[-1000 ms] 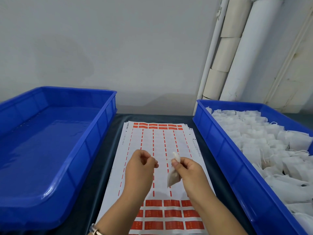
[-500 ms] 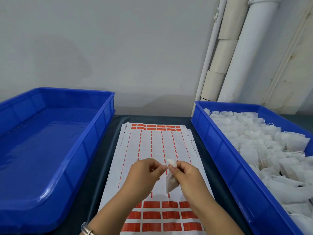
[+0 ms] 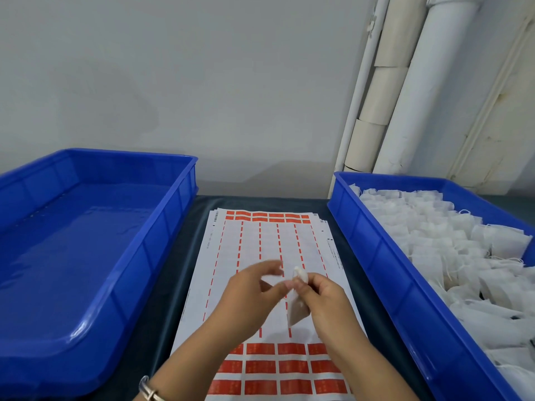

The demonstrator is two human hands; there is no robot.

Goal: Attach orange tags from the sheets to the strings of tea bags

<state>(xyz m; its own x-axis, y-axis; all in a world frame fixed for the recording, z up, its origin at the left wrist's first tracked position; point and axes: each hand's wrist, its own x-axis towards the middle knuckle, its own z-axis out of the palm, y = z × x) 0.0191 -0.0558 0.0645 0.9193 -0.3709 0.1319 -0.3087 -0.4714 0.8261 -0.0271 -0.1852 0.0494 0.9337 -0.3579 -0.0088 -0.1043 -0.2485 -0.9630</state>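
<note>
Over the middle of the tag sheet (image 3: 254,247), my right hand (image 3: 322,299) pinches a white tea bag (image 3: 296,312) near its top, and the bag hangs down below the fingers. My left hand (image 3: 246,296) is just left of the bag and blurred. Its thumb reaches toward the bag's top and its index finger is lifted apart from the thumb. No string shows between the fingers. Rows of orange tags (image 3: 291,367) fill the near end of the sheet, and a thin orange row lies at its far end.
A blue bin (image 3: 376,256) on the right is heaped with white tea bags (image 3: 434,241) and their strings. On the left stands a blue bin (image 3: 162,244) with nothing in it. The sheets lie on a dark table; white pipes run up the wall behind.
My left hand closed in on the top of the tea bag, and its index finger has now lifted away from the thumb. My right hand keeps its hold on the bag.
</note>
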